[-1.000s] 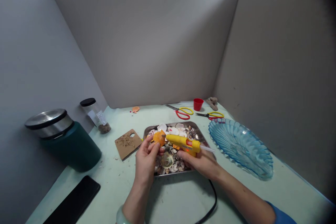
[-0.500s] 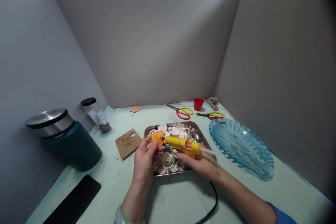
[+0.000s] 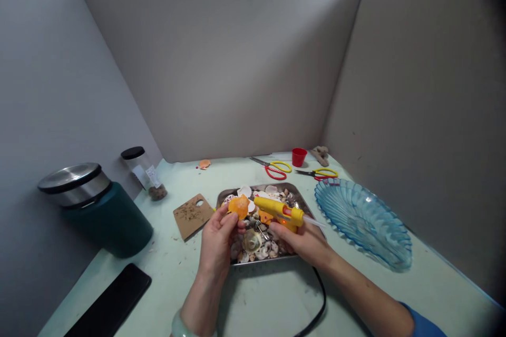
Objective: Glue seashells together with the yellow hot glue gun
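My left hand (image 3: 216,241) pinches an orange scallop shell (image 3: 239,205) and holds it up over the left part of a metal tray (image 3: 221,197) filled with several mixed seashells. My right hand (image 3: 302,242) is wrapped round the grip of a yellow hot glue gun (image 3: 280,211). Its nozzle points left and sits a short way to the right of the shell. A red light glows on the gun's body, and its black cord (image 3: 318,308) trails toward me over the table.
A blue ribbed glass dish (image 3: 361,221) lies right of the tray. Two pairs of scissors (image 3: 276,168), a red cup (image 3: 299,156) and a small brown lump sit at the back. At left: a brown card tag (image 3: 192,215), a jar (image 3: 144,171), a dark green lidded bin (image 3: 95,210), a black phone (image 3: 110,305).
The glue gun's nozzle has drawn back a little to the right and lifted away from the orange shell. My left hand has kept the shell in nearly the same place.
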`<move>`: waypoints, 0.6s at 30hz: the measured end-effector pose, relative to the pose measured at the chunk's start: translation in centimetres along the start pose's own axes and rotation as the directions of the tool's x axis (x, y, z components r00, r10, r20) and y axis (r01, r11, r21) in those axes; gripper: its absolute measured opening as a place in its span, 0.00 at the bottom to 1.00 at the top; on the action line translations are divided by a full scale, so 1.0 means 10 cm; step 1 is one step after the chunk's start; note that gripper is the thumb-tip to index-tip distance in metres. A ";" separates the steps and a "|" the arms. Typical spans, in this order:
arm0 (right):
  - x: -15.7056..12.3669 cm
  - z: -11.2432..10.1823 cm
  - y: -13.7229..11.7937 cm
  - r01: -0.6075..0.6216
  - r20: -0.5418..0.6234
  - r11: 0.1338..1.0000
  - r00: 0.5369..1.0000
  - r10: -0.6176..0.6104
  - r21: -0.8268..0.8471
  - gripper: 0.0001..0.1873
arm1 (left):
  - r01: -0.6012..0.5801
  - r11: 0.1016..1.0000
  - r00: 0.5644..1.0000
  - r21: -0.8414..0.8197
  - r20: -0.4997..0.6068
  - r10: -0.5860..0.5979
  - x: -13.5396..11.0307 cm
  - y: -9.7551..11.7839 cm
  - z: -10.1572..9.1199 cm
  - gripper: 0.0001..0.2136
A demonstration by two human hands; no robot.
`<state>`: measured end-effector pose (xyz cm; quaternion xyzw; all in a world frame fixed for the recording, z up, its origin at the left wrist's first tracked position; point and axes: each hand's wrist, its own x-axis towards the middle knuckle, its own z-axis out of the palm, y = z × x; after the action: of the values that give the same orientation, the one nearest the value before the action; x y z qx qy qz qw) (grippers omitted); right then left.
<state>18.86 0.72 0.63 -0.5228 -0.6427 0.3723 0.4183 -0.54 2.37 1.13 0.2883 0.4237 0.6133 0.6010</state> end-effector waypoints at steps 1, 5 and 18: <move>0.01 0.01 0.01 -0.038 -0.024 0.999 0.999 0.038 -0.017 0.16 | -0.001 1.000 1.000 0.007 0.004 0.001 0.00 0.00 0.00 0.32; 0.10 0.04 0.01 -0.144 -0.074 0.987 0.988 0.139 -0.076 0.13 | -0.020 0.999 1.000 0.033 0.002 0.020 -0.02 -0.01 0.01 0.32; 0.18 0.32 -0.17 -0.019 0.046 0.684 0.996 0.077 -0.729 0.19 | -0.085 0.994 0.995 -0.069 -0.055 0.082 -0.01 0.00 -0.06 0.24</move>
<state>15.10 2.05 1.31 -0.6485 -0.7385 0.1167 0.1429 -1.08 2.12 0.87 0.2683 0.4047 0.6599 0.5735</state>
